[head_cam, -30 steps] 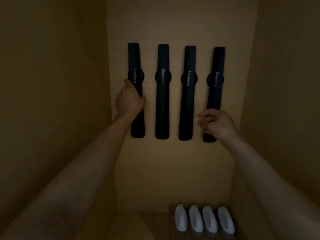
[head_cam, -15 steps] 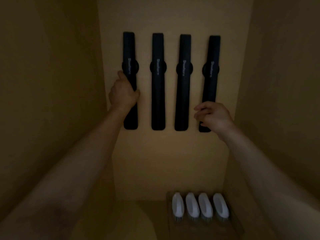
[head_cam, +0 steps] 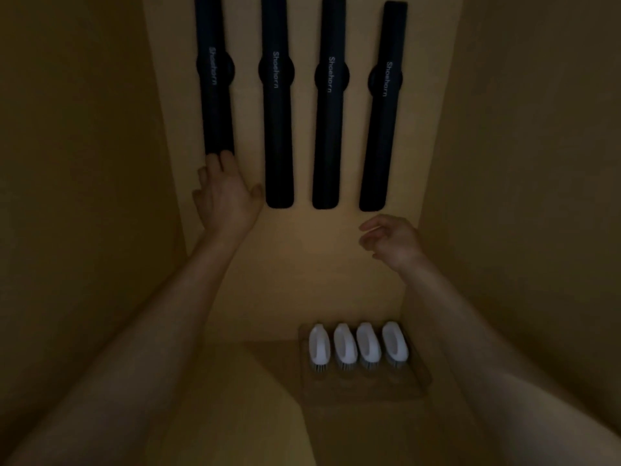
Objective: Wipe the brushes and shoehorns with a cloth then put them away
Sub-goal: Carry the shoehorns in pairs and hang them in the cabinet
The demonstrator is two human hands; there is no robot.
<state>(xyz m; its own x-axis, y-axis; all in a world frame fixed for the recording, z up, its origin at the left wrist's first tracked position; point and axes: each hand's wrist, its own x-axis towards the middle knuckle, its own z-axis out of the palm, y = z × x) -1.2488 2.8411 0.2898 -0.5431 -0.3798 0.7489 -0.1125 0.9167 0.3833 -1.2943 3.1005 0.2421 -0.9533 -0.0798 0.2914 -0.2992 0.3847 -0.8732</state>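
Note:
Several black shoehorns hang side by side on the back wall of a dim wooden niche. My left hand (head_cam: 225, 193) lies flat with fingers apart over the lower end of the leftmost shoehorn (head_cam: 215, 75), hiding its tip and gripping nothing. The rightmost shoehorn (head_cam: 383, 109) hangs free. My right hand (head_cam: 391, 238) hovers just below its tip, fingers loosely curled and empty. Several white brushes (head_cam: 358, 344) stand in a row, bristles down, on a wooden tray (head_cam: 363, 386) at the niche floor. No cloth is in view.
The niche is narrow, with a wooden side wall on the left (head_cam: 84, 196) and on the right (head_cam: 521, 196). Bare floor (head_cam: 235, 398) lies left of the tray.
My left hand has let go of the leftmost shoehorn and slid down to its lower end. My right hand has come off the rightmost shoehorn and dropped below it. The view tilted down.

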